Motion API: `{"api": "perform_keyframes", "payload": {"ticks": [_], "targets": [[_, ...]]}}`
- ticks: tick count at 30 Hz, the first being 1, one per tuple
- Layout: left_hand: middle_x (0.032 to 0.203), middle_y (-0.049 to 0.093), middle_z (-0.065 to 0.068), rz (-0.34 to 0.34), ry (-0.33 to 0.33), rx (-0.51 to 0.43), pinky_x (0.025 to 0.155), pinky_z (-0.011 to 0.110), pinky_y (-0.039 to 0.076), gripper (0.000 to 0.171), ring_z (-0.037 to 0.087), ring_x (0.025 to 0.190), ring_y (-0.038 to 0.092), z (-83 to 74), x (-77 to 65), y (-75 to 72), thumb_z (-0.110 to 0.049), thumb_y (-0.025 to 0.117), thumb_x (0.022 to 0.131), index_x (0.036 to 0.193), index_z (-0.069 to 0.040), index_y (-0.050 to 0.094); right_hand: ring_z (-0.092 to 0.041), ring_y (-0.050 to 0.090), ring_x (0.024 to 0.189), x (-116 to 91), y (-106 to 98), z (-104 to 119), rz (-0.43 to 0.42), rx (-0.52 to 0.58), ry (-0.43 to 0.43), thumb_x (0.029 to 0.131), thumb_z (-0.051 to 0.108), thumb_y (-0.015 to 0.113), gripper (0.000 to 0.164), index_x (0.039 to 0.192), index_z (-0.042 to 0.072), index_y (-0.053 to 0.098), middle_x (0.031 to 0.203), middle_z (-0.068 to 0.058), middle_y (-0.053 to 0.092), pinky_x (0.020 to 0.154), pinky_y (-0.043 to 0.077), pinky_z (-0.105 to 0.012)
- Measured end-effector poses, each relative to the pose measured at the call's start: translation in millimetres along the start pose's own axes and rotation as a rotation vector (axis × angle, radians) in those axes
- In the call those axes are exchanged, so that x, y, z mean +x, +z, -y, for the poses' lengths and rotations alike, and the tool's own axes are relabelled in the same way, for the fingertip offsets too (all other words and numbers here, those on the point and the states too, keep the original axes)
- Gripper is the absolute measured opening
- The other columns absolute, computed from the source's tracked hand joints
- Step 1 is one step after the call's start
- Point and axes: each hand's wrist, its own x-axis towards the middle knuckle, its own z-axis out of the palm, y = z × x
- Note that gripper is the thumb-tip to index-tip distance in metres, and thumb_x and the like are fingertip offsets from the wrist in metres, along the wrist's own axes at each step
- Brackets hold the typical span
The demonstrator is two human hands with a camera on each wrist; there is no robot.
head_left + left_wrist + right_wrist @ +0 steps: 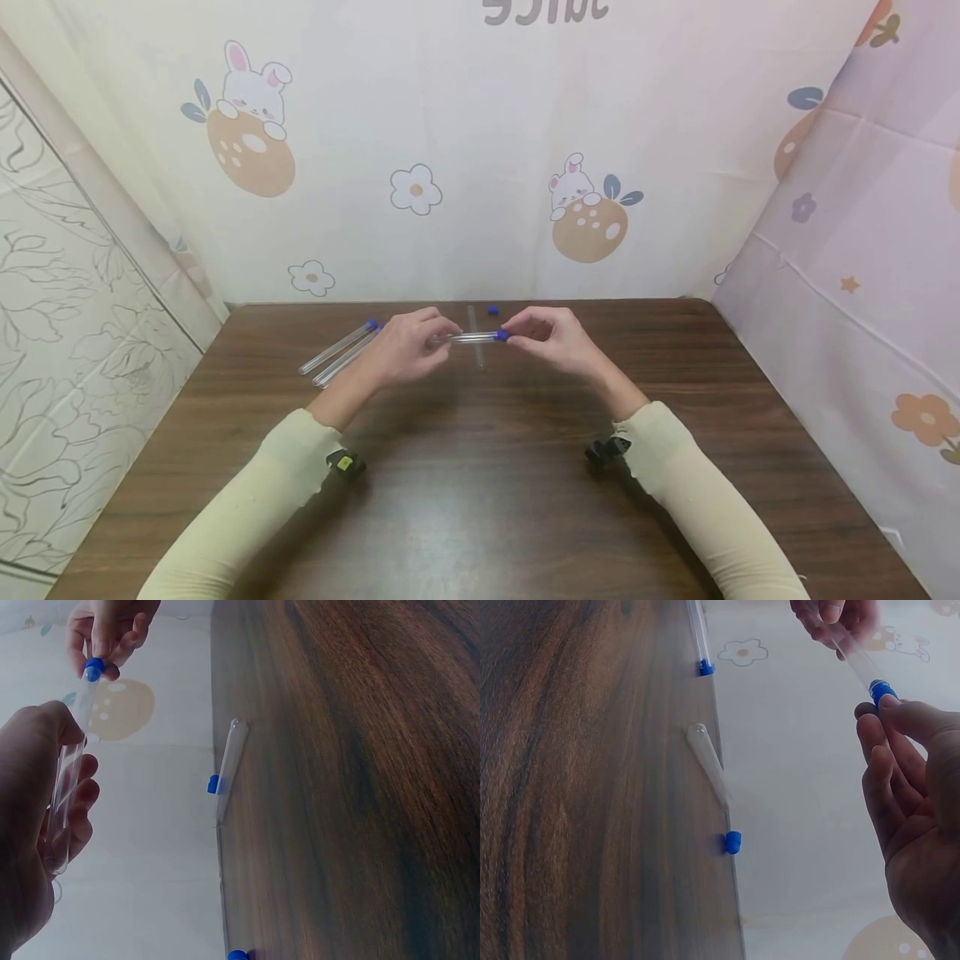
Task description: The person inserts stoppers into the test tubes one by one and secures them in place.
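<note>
Above the far part of the table, my left hand grips a clear test tube around its body. The blue cap sits at the tube's right end, pinched between the thumb and fingertips of my right hand. The head view shows the held tube lying roughly level. Beneath it on the table is an uncapped clear tube, pointing away from me. A loose blue cap rests just past that tube, close to the table's back edge.
Two tubes with blue caps, one a capped tube, lie side by side left of my left hand. The brown wooden table meets a printed curtain at the back. Curtains also hang on both sides.
</note>
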Motion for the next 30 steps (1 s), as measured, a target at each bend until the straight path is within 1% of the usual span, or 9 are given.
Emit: {"api": "perform_keyframes", "payload": {"ticks": [5,11,13,16,18,19,22,26,30], "targets": [[0.101,0.078,0.007,-0.012,0.007,-0.01,0.075,0.037,0.066,0.019,0.022,0.086,0.081,-1.6,0.4,0.6,-0.014,0.08,0.102,0.118,-0.007,0.083,-0.006,0.078,0.079,0.5,0.2,1.0,-0.002,0.008,0.003,0.098,0.0,0.084,0.017,0.115,0.0,0.082,0.104,-0.023,0.085,0.072,0.066,-0.03],[0.1,0.078,0.008,-0.052,0.057,0.005,0.074,0.036,0.067,0.017,0.022,0.085,0.082,-1.7,0.7,2.2,-0.012,0.083,0.101,0.116,-0.006,0.082,-0.008,0.079,0.076,1.1,1.9,0.7,-0.01,0.022,0.024,0.098,-0.001,0.084,0.016,0.114,-0.002,0.082,0.102,-0.027,0.084,0.07,0.069,-0.042],[0.1,0.078,0.008,-0.061,0.073,0.007,0.074,0.035,0.067,0.016,0.022,0.085,0.082,-1.5,0.8,3.2,-0.012,0.083,0.101,0.116,-0.005,0.082,-0.015,0.08,0.075,0.6,2.2,1.3,-0.015,0.021,0.033,0.097,-0.001,0.084,0.016,0.114,-0.002,0.083,0.101,-0.027,0.084,0.069,0.069,-0.046],[0.099,0.078,0.008,-0.076,0.09,0.008,0.073,0.034,0.067,0.016,0.022,0.086,0.082,-1.2,0.6,4.9,-0.01,0.084,0.1,0.115,-0.004,0.081,-0.033,0.082,0.077,-0.2,2.6,2.9,-0.02,0.016,0.037,0.098,-0.001,0.083,0.016,0.114,-0.002,0.083,0.102,-0.028,0.084,0.068,0.069,-0.048],[0.099,0.078,0.008,-0.086,0.09,0.014,0.071,0.035,0.066,0.015,0.022,0.085,0.082,-1.5,0.0,5.7,-0.01,0.084,0.1,0.114,-0.004,0.081,-0.043,0.082,0.08,-0.5,2.8,3.1,-0.022,0.012,0.04,0.099,-0.001,0.083,0.016,0.115,-0.002,0.083,0.103,-0.03,0.084,0.067,0.069,-0.047],[0.099,0.077,0.008,-0.089,0.09,0.018,0.071,0.035,0.065,0.015,0.022,0.084,0.081,-1.5,0.0,6.4,-0.009,0.084,0.1,0.113,-0.004,0.081,-0.044,0.082,0.081,-0.4,3.2,2.8,-0.023,0.012,0.04,0.099,-0.001,0.082,0.016,0.115,-0.002,0.083,0.104,-0.031,0.083,0.067,0.069,-0.046],[0.098,0.077,0.007,-0.093,0.091,0.031,0.07,0.034,0.063,0.015,0.02,0.083,0.08,-1.7,0.5,8.7,-0.009,0.085,0.099,0.112,-0.005,0.08,-0.041,0.083,0.082,-0.5,4.0,2.7,-0.031,0.016,0.045,0.099,-0.003,0.082,0.017,0.116,-0.003,0.083,0.105,-0.03,0.084,0.07,0.07,-0.044],[0.097,0.077,0.006,-0.095,0.099,0.048,0.068,0.032,0.061,0.013,0.019,0.079,0.076,-2.2,1.6,10.5,-0.009,0.085,0.099,0.111,-0.005,0.08,-0.042,0.085,0.089,-0.8,5.3,2.4,-0.045,0.026,0.05,0.098,-0.004,0.082,0.018,0.115,-0.003,0.084,0.107,-0.028,0.085,0.078,0.071,-0.048],[0.096,0.077,0.006,-0.105,0.108,0.05,0.067,0.031,0.057,0.013,0.017,0.075,0.07,-2.6,2.8,11.5,-0.01,0.084,0.1,0.111,-0.005,0.08,-0.04,0.086,0.093,-0.2,5.9,1.0,-0.063,-0.003,0.04,0.097,-0.002,0.084,0.017,0.114,-0.002,0.084,0.108,-0.025,0.086,0.079,0.071,-0.036]]}}
